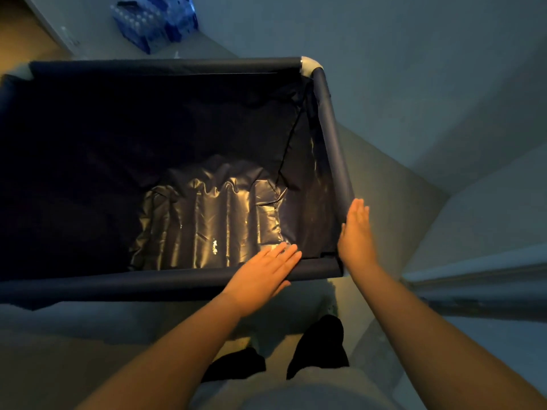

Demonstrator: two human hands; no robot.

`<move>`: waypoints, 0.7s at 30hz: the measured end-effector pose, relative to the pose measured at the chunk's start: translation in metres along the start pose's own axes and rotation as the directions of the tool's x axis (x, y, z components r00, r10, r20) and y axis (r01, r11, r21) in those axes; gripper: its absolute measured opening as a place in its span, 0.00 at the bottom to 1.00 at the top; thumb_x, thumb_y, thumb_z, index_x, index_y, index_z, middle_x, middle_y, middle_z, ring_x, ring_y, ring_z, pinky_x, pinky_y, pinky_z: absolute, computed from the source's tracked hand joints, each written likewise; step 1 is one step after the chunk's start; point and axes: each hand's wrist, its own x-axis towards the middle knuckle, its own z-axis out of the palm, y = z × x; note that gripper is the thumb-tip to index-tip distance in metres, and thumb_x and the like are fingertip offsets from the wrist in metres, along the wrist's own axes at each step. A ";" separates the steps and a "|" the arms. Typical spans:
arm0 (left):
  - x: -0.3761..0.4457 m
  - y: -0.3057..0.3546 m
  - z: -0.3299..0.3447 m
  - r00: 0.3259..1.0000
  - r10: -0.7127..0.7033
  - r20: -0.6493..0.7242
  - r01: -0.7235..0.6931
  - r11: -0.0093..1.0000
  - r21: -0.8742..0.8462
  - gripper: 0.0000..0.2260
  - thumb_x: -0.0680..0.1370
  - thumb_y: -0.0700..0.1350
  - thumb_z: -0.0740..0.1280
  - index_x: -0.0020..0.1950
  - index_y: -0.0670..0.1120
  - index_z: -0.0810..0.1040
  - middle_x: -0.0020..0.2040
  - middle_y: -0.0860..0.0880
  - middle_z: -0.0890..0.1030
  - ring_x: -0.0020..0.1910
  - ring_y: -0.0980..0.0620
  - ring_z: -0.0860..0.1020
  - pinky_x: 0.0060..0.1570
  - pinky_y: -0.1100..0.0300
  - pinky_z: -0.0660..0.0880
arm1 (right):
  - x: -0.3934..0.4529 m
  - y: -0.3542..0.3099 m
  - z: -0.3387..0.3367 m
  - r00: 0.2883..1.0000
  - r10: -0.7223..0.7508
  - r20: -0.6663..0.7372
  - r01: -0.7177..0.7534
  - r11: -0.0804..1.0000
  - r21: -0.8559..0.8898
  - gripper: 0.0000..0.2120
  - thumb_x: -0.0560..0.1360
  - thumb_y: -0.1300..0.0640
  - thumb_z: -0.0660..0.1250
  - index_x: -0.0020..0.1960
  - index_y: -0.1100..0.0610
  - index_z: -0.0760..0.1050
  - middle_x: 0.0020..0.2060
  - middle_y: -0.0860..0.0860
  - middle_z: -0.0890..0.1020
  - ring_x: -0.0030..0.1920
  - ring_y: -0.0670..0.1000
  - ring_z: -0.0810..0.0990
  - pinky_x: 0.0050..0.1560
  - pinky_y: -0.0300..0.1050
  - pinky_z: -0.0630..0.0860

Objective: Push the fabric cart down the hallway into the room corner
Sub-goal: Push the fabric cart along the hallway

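The fabric cart [165, 284] is a large dark navy bin with padded tube rails, filling the middle and left of the head view. Its inside is dark, with shiny crinkled lining at the bottom. My left hand [262, 275] lies flat, fingers together, on the near rail close to the cart's near right corner. My right hand [356, 232] is flat and extended, its palm against the outer side of the right rail at that same corner. Neither hand is wrapped around a rail.
Pale carpet floor surrounds the cart. A blue shrink-wrapped pack of water bottles [157, 20] sits on the floor beyond the far rail. A wall with white baseboard [473, 279] runs along the right, close to the cart. My dark-socked feet [321, 347] stand just behind it.
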 end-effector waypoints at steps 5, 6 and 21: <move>-0.033 -0.019 -0.001 0.989 0.047 -0.140 -0.037 0.996 0.075 0.29 0.72 0.51 0.71 0.68 0.42 0.68 0.66 0.44 0.74 0.64 0.46 0.73 0.60 0.52 0.72 | -0.041 0.002 0.010 0.990 0.029 -0.138 -0.065 0.963 -0.262 0.27 0.79 0.53 0.55 0.73 0.65 0.53 0.75 0.60 0.55 0.76 0.59 0.49 0.75 0.54 0.45; -0.037 -0.023 -0.002 0.989 0.048 -0.138 -0.036 0.996 0.087 0.29 0.72 0.51 0.71 0.68 0.42 0.68 0.66 0.44 0.74 0.64 0.46 0.73 0.60 0.52 0.72 | -0.047 0.000 0.014 0.992 0.023 -0.124 -0.057 0.958 -0.281 0.27 0.79 0.52 0.54 0.73 0.64 0.55 0.75 0.60 0.55 0.76 0.58 0.49 0.75 0.54 0.45; -0.043 -0.044 0.001 0.995 0.094 -0.026 -0.094 0.995 -0.009 0.26 0.80 0.52 0.57 0.74 0.42 0.56 0.74 0.44 0.62 0.73 0.45 0.59 0.70 0.51 0.57 | -0.086 -0.026 0.024 0.977 -0.214 -0.012 0.203 0.939 -0.279 0.19 0.80 0.55 0.52 0.67 0.59 0.70 0.68 0.55 0.73 0.73 0.56 0.62 0.74 0.52 0.50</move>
